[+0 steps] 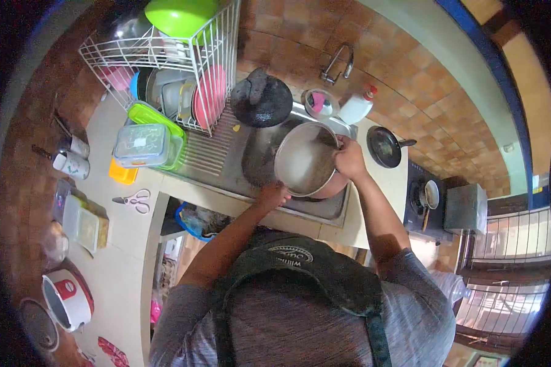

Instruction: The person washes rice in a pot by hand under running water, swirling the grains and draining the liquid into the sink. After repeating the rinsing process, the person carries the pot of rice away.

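Over the sink (258,160) I hold a wide metal pot (332,187), its mouth tilted toward the left and toward me. Cloudy, whitish contents (306,166) show inside it. My right hand (350,159) is closed around the pot's right side near the rim. At the lower left edge of the pot, my left hand (274,196) has its fingers curled against the rim. A dark, round, blackened piece of cookware (262,105) lies at the back edge of the sink, behind the pot.
A faucet (338,68), a white pump bottle (356,109) and a small bowl (320,104) stand behind the sink. A frying pan (383,148) sits on the right. On the left are a dish rack (196,67), plastic containers (142,145) and scissors (138,200).
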Tool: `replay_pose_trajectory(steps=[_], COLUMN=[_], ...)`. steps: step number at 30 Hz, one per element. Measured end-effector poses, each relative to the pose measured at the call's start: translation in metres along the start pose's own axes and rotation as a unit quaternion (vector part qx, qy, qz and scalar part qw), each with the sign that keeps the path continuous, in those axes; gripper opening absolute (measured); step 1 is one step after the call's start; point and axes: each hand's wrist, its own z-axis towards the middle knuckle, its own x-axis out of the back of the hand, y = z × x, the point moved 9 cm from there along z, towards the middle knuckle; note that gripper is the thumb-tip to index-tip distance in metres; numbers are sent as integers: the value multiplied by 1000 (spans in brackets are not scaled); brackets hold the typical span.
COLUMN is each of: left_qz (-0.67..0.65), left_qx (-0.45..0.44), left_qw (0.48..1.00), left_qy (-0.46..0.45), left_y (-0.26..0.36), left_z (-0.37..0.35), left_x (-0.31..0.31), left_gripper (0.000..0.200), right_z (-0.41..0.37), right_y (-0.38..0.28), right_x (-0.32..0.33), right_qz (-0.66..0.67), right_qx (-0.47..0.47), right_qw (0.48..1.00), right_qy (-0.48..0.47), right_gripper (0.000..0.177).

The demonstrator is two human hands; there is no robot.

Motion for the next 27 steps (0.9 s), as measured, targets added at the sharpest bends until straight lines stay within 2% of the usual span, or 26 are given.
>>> replay_pose_trajectory(steps=[2, 6, 8, 9, 11, 13, 15, 21, 23, 27], left_qz=[-42, -54, -129, -127, -69, -85, -102, -50, -101, -115], left_qx=[-19, -12, -40, -39, 17, 6, -8, -6, 13, 15], left_qw=[998, 998, 990, 990, 996, 995, 994, 998, 994, 993], left_qy=[32, 23, 49, 47, 56, 52, 50, 33, 37, 30], left_y=[-25, -20, -35, -29, -19, -22, -18, -11, -16, -21], left_z=[23, 22, 37, 35, 27, 29, 29, 30, 31, 38], left_x=[0, 4, 6, 5, 5, 5, 5, 3, 1, 0], left_gripper=[31, 33, 31, 31, 27, 26, 25, 23, 23, 24], right_z=[1, -3, -3, -2, -1, -1, -1, -3, -5, -7], right_y=[-2, -16, -21, -19, -17, -24, -28, -39, -42, -47], right_x=[0, 8, 10, 10, 9, 11, 13, 16, 16, 20], right_qz=[-24, 11, 4, -14, -30, -5, -27, -66, -76, -89], right_qx=[22, 4, -8, -22, -38, -12, -25, -32, -30, -33], right_qw=[999, 1000, 1000, 1000, 999, 1000, 999, 997, 997, 995], right_qy=[12, 19, 13, 10, 7, 17, 11, 0, -5, -3], right_gripper=[49, 52, 53, 53, 53, 51, 49, 46, 47, 46])
